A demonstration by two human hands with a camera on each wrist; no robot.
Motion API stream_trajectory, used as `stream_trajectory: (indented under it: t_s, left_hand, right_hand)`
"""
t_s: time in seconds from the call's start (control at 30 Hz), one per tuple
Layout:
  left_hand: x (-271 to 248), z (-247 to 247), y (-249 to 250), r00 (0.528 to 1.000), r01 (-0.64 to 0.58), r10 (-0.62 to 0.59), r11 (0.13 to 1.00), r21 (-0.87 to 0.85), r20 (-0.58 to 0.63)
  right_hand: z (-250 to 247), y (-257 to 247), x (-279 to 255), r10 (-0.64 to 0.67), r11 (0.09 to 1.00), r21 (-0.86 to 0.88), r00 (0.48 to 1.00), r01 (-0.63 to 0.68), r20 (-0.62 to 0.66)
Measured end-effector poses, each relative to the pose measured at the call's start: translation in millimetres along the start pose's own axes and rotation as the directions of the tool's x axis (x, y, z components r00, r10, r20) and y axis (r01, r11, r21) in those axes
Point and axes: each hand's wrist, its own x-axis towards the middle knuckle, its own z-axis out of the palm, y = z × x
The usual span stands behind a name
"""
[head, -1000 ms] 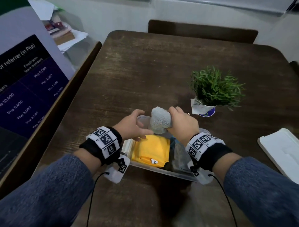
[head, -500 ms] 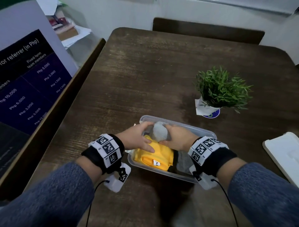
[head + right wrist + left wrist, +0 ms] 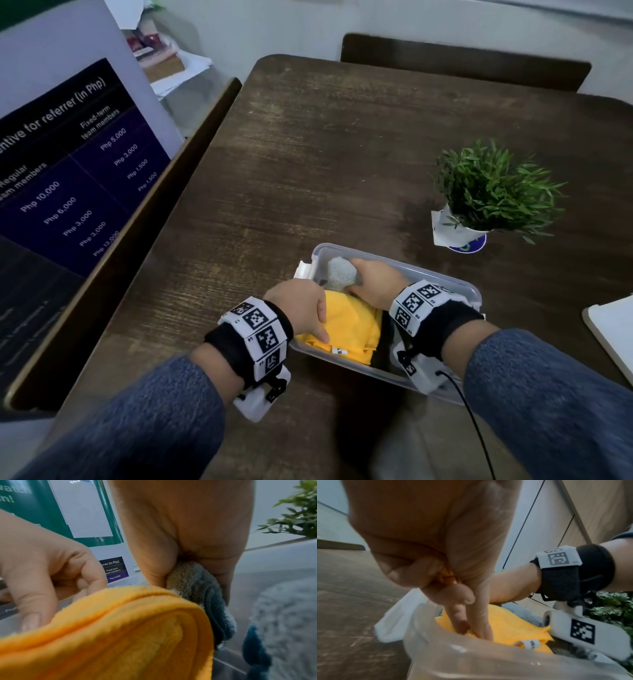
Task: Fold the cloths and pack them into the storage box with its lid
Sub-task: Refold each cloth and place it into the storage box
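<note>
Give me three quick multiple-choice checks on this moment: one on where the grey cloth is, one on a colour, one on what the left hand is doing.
1. Where is the grey cloth?
A. On the table beside the plant
B. In the storage box, at its far end
C. On the white lid

2. What colour is the folded cloth nearest the left hand?
A. Yellow
B. Red
C. White

3. What is the left hand doing?
A. Lifting the lid
B. Resting flat on the bare table
C. Pressing on the yellow cloth in the box

Answers:
1 B: the head view shows the right hand gripping the grey cloth inside the box's far end.
2 A: the cloth under the left hand is plainly yellow in all views.
3 C: the left wrist view shows the fingertips pushed down into the yellow cloth; the white lid lies untouched at the table's right edge.
</note>
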Motion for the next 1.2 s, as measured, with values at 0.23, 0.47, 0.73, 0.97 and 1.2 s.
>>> stream_trajectory:
  t_s: [0.23, 0.47, 0.73, 0.97, 1.2]
  left_hand:
    - [-6, 2, -10, 0.998, -0.018, 0.014, 0.998, -0.063, -0.055]
    - [-2, 4, -5, 0.998, 0.035, -0.044, 0.988, -0.153, -0.051]
    - [0, 2, 4, 0.991, 0.134, -0.133, 0.989, -0.067, 0.012]
    - [9, 3, 5, 0.983, 0.179, -0.178, 0.984, -0.019, 0.038]
    - [-6, -1, 1, 0.998, 0.051, -0.044, 0.981, -0.186, 0.043]
  right_hand:
    - [3, -6, 9, 0.025, 0.996, 0.081, 0.991, -0.036, 0.134]
    - [-42, -10, -27, -0.031, 0.991, 0.129, 0.992, 0.016, 0.121]
    - [-19, -10, -27, 0.000, 1.000, 0.015, 0.962, -0.004, 0.274]
    - [-3, -17, -9, 0.015, 0.993, -0.116, 0.946, 0.024, 0.323]
    - [-20, -6, -34, -0.048, 0.991, 0.133, 0.990, 0.029, 0.135]
